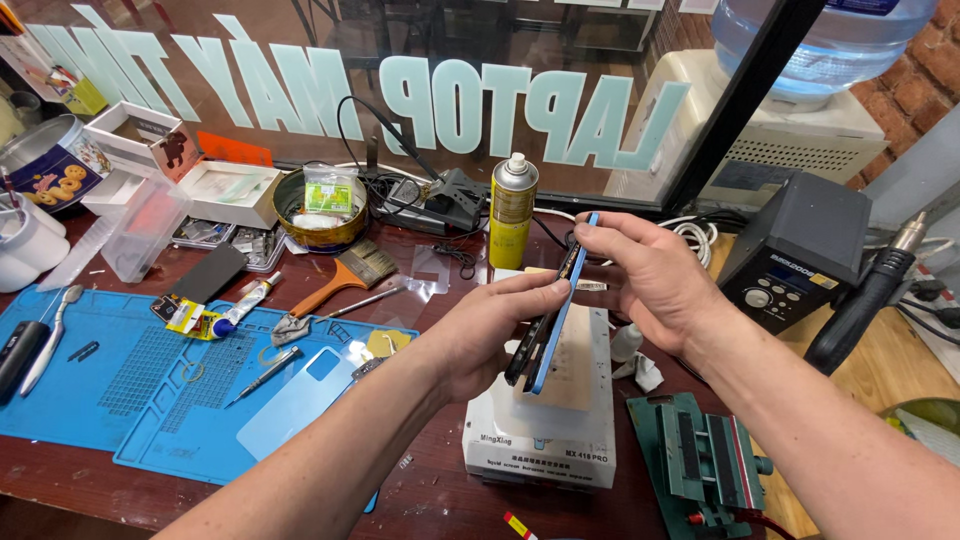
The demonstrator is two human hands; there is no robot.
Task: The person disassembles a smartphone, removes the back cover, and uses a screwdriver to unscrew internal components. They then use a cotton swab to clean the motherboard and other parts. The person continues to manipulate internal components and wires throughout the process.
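1. Cluttered repair bench of dark red wood [430,500], set against a glass shop window with pale lettering; a blue silicone work mat [110,390] covers its left side.
2. Both hands hold a blue-framed smartphone [550,320] edge-on above a white box-shaped screen separator machine [545,435], near the middle of the bench.
3. The left hand [490,335] is curled around the phone's lower half, fingers wrapped over the near edge.
4. The right hand [650,275] pinches the phone's upper end, fingertips at the top corner, thumb hidden behind.
5. The phone looks thin and tilted, its blue frame facing the camera and a dark face turned left. A narrow seam shows along the edge; whether the dark panel is lifting from the frame cannot be told.
6. Judging by this, the phone seems partly stripped: a pale blue back cover [295,400] lies apart on the mat. The dark panel and frame are not yet separated.
7. Around it: a yellow spray can [513,212] behind the phone, an orange-handled brush [335,280], a tube of glue [235,305], tweezers [262,375], a green vise [710,465] at right, and a dark soldering station [795,250].
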